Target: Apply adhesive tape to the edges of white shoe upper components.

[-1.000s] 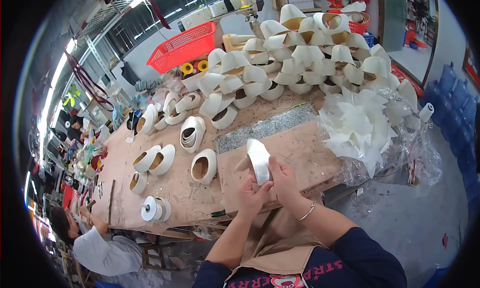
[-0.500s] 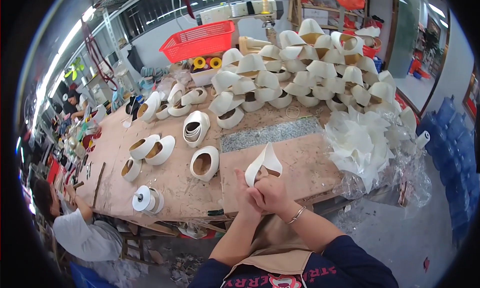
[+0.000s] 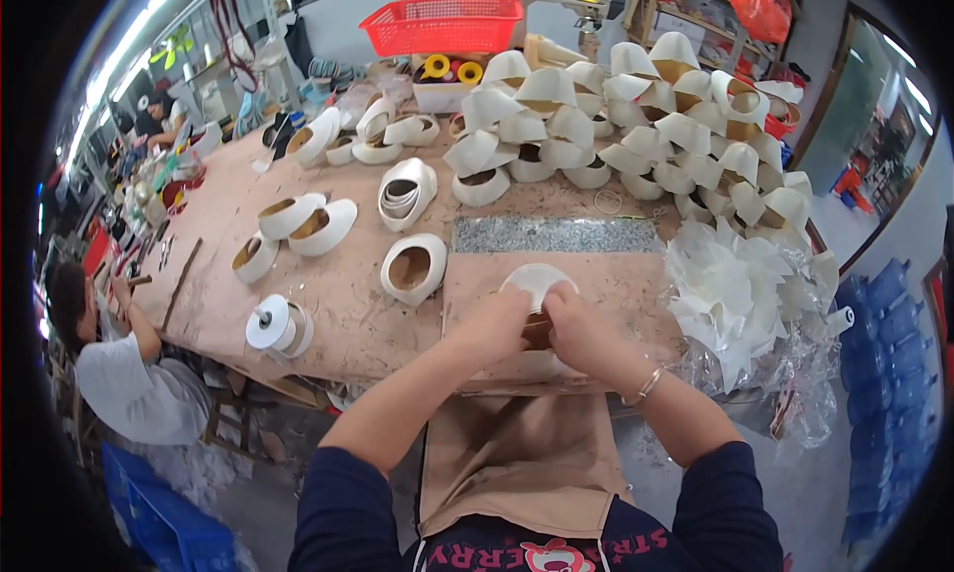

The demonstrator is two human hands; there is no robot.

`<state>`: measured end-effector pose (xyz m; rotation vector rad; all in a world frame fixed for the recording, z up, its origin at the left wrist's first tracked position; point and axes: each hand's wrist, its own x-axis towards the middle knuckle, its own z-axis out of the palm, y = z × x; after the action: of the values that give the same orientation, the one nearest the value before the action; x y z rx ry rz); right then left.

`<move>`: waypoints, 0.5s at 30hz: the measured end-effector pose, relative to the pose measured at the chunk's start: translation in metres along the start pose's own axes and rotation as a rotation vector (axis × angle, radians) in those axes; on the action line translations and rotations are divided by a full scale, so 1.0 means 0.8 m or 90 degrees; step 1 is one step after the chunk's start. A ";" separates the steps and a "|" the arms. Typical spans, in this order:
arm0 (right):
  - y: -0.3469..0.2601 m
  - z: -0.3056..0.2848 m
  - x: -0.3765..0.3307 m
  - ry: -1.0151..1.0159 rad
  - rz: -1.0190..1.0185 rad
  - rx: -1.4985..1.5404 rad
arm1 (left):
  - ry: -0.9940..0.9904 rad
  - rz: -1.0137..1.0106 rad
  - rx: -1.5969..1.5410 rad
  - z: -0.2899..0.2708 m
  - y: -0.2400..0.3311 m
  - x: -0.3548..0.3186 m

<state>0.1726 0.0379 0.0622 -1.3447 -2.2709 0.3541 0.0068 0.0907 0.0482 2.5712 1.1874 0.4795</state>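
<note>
Both hands hold a white shoe upper (image 3: 538, 276) low over the table, its rounded end pointing away from me and its tan inside showing at the opening. My left hand (image 3: 500, 324) grips its left edge, and my right hand (image 3: 582, 329), with a bracelet at the wrist, grips the right edge. The fingertips are partly hidden. To the left lies another white upper (image 3: 413, 269) with a wide opening. Beyond that one sits an upper with others nested inside it (image 3: 406, 193). A grey speckled slab (image 3: 555, 236) is set on the table just past my hands.
Stacked white uppers (image 3: 556, 125) fill the far side. Clear plastic and a pile of white pieces (image 3: 725, 284) lie at the right. A white spool (image 3: 278, 324) stands front left, a red basket (image 3: 442, 25) at the back. Another person (image 3: 149, 363) sits at the left; blue bottles (image 3: 884, 373) stand right.
My hands have moved apart, from clasped together at one end of the upper to one on each side. The upper is lower and turned, its rounded end facing away. The view has shifted.
</note>
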 end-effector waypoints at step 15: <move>0.066 -0.017 -0.012 0.025 0.057 -0.038 | 0.103 -0.117 -0.289 0.016 -0.001 -0.023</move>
<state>0.2229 0.0548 0.0475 -1.4748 -2.2099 0.2901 0.0003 0.0759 0.0328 2.0515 1.1884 0.8196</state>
